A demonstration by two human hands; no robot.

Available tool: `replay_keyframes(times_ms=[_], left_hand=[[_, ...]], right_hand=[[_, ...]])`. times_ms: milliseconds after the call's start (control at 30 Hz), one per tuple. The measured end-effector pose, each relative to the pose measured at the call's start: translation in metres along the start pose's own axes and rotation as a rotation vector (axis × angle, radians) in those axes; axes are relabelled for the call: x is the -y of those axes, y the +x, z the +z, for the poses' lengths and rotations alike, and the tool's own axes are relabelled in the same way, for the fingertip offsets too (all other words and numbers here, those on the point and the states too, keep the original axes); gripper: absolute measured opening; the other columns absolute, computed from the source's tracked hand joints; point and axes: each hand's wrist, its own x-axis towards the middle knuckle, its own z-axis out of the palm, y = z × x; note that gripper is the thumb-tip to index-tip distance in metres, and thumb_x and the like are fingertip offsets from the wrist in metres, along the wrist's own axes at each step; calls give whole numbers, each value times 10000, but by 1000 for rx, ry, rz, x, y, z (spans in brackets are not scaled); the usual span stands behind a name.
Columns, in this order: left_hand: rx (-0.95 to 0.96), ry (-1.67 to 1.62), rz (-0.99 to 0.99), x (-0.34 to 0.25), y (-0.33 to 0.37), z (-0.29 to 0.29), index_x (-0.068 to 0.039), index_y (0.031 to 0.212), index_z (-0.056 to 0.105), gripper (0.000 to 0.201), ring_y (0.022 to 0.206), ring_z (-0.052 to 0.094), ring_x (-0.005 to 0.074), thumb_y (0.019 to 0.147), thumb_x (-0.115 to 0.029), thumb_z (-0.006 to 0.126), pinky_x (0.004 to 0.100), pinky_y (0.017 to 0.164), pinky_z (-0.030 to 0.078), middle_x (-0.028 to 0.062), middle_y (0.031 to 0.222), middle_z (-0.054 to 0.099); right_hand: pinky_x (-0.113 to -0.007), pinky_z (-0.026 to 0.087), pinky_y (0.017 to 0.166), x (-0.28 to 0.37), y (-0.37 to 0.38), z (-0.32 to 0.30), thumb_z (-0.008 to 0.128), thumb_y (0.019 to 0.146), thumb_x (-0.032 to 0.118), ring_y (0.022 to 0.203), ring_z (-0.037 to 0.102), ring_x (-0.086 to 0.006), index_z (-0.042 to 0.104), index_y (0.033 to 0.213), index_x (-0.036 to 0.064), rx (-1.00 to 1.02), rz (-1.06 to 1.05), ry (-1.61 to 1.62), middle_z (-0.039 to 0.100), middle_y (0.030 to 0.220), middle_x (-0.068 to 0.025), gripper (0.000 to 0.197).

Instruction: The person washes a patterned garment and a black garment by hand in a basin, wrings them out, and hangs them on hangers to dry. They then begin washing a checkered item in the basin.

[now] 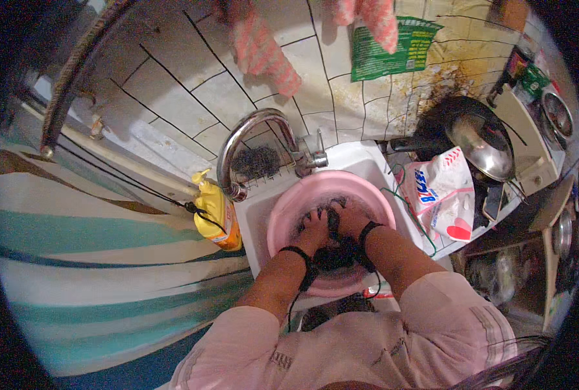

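Note:
A pink basin (278, 218) sits in the white sink (254, 247), with dark wet cloth (335, 255) in it. Both my arms reach down into the basin, a black band around each wrist. My left hand (313, 232) grips the cloth on the left side, fingers partly sunk in the dark material. Close beside it, my right hand (352, 218) presses into the same cloth, its fingers curled around a dark fold between the hands. Some fingertips are hidden by the cloth and the murky water.
A curved chrome faucet (257, 117) rises behind the basin. To its left stands a yellow pump bottle (217, 218). On the right are a white plastic bag (442, 192) and a pan with a metal lid (481, 140). A striped curtain (120, 234) hangs at left.

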Motion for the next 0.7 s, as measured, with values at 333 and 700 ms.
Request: replay_keyframes(times_ms=[333, 700], left_hand=[[142, -206, -235, 28, -42, -3, -27, 1506, 147, 732, 1351, 258, 513, 883, -142, 514, 523, 1100, 287, 305, 1505, 201], [-103, -1160, 39, -20, -76, -243, -93, 1286, 495, 649, 1058, 556, 234, 714, -152, 798, 363, 898, 452, 100, 1174, 601]], right_hand=[[-452, 556, 713, -27, -42, -20, 544, 839, 157, 729, 666, -412, 638, 1084, -40, 19, -170, 83, 664, 920, -259, 328], [-372, 537, 571, 121, -68, -226, 614, 879, 234, 684, 675, -275, 611, 1101, 0, -205, -103, 858, 681, 817, -178, 323]])
